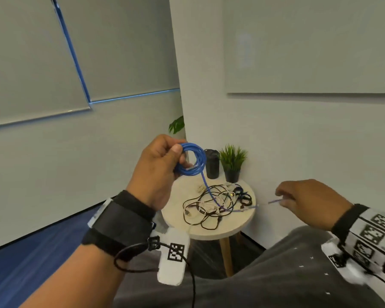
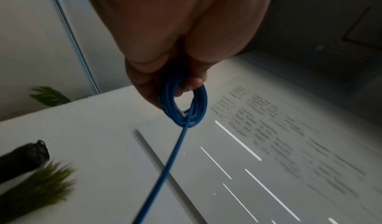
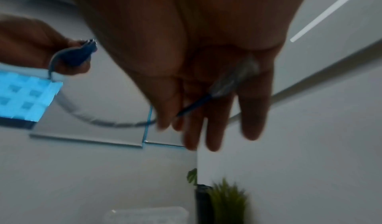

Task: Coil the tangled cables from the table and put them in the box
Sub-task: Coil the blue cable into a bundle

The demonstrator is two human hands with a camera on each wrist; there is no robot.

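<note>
My left hand (image 1: 179, 155) is raised above the round table (image 1: 211, 230) and grips a small coil of blue cable (image 1: 193, 162) between thumb and fingers. The left wrist view shows the coil (image 2: 186, 108) hanging from my fingertips. From the coil the blue cable runs down across a tangle of black and white cables (image 1: 216, 205) on the table, then right to my right hand (image 1: 281, 196). That hand pinches the cable near its end, right of the table. In the right wrist view its clear plug (image 3: 235, 77) lies against my palm.
A black cylinder (image 1: 212, 163) and a small potted plant (image 1: 232, 163) stand at the back of the table, close to the wall corner. A clear plastic box (image 3: 144, 214) shows blurred at the bottom of the right wrist view. My lap is below the right hand.
</note>
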